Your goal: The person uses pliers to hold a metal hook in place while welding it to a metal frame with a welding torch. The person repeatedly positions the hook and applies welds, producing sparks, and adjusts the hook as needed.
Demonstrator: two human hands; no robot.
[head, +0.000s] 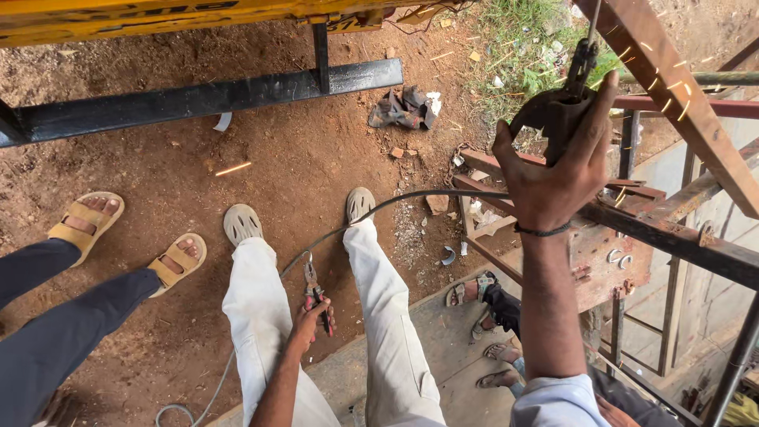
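R hand (pixel 553 178) gripped welding holder (pixel 557 111) up on rusty frame (pixel 672 237), sparks flew. L hand (pixel 311 323) held pliers (pixel 314 294) low, w/ cable (pixel 395 202) nearby. Weld step; next needs steady hold.

Only 1 sign-like thing in view: dark lettering (blurred, cut off by the frame) on the long yellow painted beam (pixel 118 17) along the top left edge.

Soft, even daylight falls from overhead; shadows on the red soil (pixel 300 166) are faint. Focus is sharp throughout, with wide-angle stretching at the edges and no glare.
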